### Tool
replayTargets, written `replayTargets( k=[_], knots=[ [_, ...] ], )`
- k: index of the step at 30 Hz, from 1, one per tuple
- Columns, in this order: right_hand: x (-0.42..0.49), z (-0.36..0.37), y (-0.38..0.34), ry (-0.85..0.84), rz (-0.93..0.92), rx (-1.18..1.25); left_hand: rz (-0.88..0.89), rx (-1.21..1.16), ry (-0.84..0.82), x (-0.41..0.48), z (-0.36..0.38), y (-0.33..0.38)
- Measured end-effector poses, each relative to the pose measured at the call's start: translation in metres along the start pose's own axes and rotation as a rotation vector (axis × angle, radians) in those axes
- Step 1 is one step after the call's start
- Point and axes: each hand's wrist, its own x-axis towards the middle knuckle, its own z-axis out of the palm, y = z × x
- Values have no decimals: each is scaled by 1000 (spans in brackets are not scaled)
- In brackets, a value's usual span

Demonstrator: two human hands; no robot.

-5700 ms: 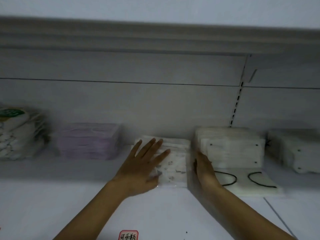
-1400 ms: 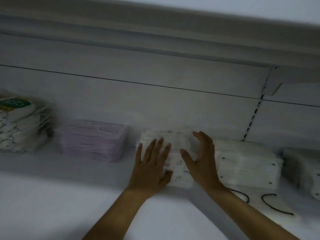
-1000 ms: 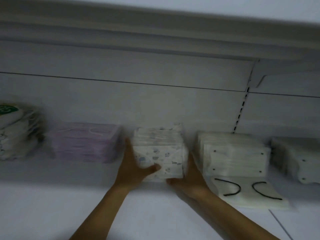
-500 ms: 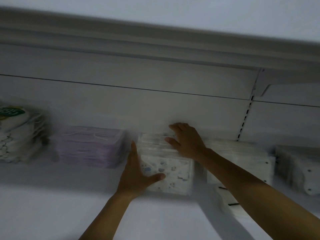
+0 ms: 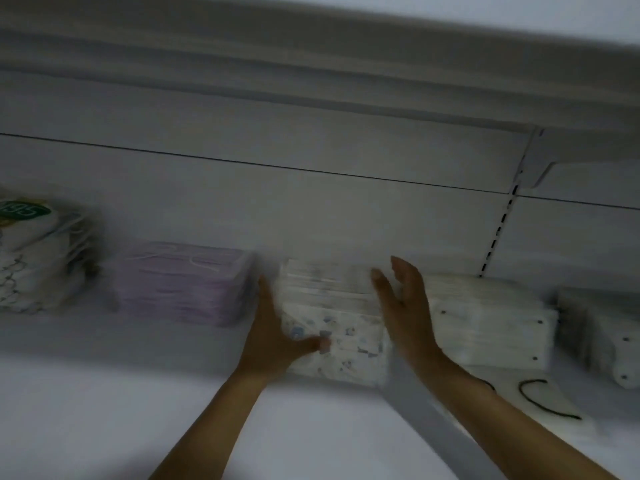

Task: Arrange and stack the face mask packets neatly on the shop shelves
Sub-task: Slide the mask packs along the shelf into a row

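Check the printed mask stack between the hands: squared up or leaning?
Roughly squared: printed mask stack sits flat, left hand and right hand bracketing its sides. Blur hides fine alignment.

Single head-worn view, tilted slightly clockwise, faced the shelf [image 5: 104, 393] and its back panel [image 5: 311, 209] at close range. Upper shelf underside [image 5: 311, 64] sat overhead; focus was soft.

The left hand [image 5: 273, 336] and right hand [image 5: 403, 313] are flanking a printed mask stack [image 5: 334, 323] that is sitting on the shelf [image 5: 104, 393], thumb lying across its front.
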Motion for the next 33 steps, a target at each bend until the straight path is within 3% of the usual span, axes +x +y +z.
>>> replayTargets(
  k=[3,6,11,14,19,30,33],
  knots=[
    [-53,-2,25,-67,259,143,-53,-141,50,3,-7,0],
    [-55,13,41,-134,417,228,-56,-113,-19,6,-11,-7],
    [-50,32,40,-181,330,292,37,-144,-54,2,-7,-3],
    [-37,31,43,-78,496,428,28,-106,-21,2,-8,-6],
    [-3,27,27,-143,592,545,-10,-91,-10,3,-10,-12],
    [2,25,4,-136,412,382,36,-130,-27,5,-8,-14],
    [-17,17,6,26,127,75,77,-136,-34,5,-8,-13]
  ],
)
